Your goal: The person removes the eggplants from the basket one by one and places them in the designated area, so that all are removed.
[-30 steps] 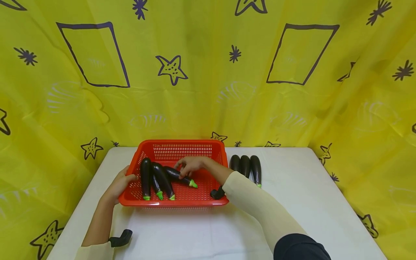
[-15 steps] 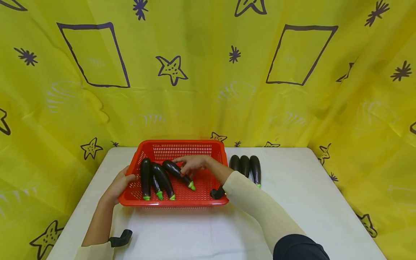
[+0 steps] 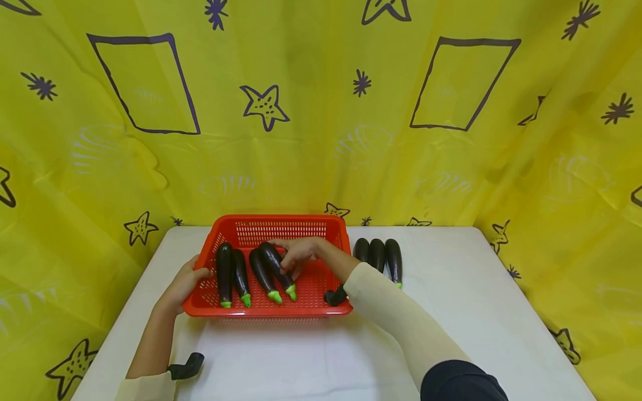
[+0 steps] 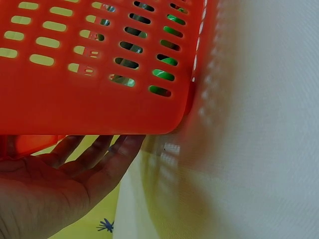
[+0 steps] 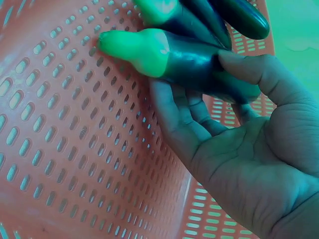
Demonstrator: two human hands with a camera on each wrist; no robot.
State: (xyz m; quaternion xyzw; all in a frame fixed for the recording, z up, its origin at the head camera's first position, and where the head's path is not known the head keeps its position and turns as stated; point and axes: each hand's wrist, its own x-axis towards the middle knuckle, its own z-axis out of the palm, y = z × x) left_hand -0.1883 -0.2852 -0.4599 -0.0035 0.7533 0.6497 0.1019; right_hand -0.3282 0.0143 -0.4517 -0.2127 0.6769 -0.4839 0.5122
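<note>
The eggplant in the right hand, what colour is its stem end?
The eggplant's stem end is bright green, clearest in the head view.

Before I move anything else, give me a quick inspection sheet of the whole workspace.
Surface: white table, faint creases in front of the red basket.
Job's things: four eggplants in the basket, green ends toward the person, the rightmost eggplant held; three loose eggplants side by side on the table, right of the basket, partly hidden by the right sleeve.
Clutter: nothing seen.
Hands: left hand grips the basket's left side; right hand holds the rightmost eggplant, thumb on one side, fingers under it.
Cables: nothing seen.
Surroundings: yellow sheeting with dark starfish drawings.
</note>
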